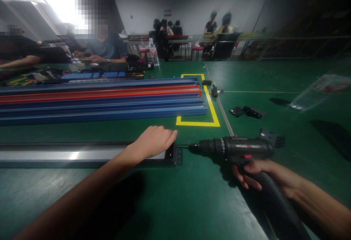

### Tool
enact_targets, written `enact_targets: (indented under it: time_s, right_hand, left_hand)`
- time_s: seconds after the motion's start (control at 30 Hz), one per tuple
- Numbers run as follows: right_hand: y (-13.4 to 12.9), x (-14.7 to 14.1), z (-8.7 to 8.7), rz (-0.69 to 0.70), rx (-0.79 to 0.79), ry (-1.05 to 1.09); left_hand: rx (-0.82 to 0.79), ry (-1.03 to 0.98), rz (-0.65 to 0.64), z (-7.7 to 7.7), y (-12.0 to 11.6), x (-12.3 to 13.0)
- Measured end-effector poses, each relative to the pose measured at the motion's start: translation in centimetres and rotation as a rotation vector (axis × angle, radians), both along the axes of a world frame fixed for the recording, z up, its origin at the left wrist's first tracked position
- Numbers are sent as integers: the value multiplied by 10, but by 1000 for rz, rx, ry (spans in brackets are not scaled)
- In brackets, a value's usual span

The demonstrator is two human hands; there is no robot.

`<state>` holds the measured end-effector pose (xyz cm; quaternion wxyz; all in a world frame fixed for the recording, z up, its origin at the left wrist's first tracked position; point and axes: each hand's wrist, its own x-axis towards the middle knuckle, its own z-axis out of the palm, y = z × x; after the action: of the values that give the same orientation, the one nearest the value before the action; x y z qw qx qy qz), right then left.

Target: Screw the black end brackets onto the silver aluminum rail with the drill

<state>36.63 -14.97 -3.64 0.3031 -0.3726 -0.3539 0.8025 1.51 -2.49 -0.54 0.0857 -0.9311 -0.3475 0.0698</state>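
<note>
A long black metal frame (pixel 90 163) with a silvery inner panel lies across the green table. My left hand (pixel 155 141) is closed over its right end, fingers curled around the far edge and partly hidden. Past that hand, a slotted black end bracket (pixel 179 157) juts out. My right hand (pixel 253 176) grips a black cordless drill (pixel 244 147) by its handle, around the trigger. The drill lies level, pointing left, and the tip of its long bit (pixel 183 145) meets the frame's end near the far corner.
Blue profiles (pixel 109 117) and orange profiles (pixel 109 94) lie beyond the frame, their ends inside a yellow tape outline (pixel 197 124). Small black parts (pixel 246 112) and a tilted clear plastic bottle (pixel 315 93) are at right. People (pixel 106 48) sit across the table.
</note>
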Motion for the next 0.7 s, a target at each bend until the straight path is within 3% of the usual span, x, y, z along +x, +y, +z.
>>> enact_targets:
  time_s: [0.7]
  right_hand:
    - [1,0,1,18,9,32]
  left_hand:
    - [0,0,22,0,-1,2]
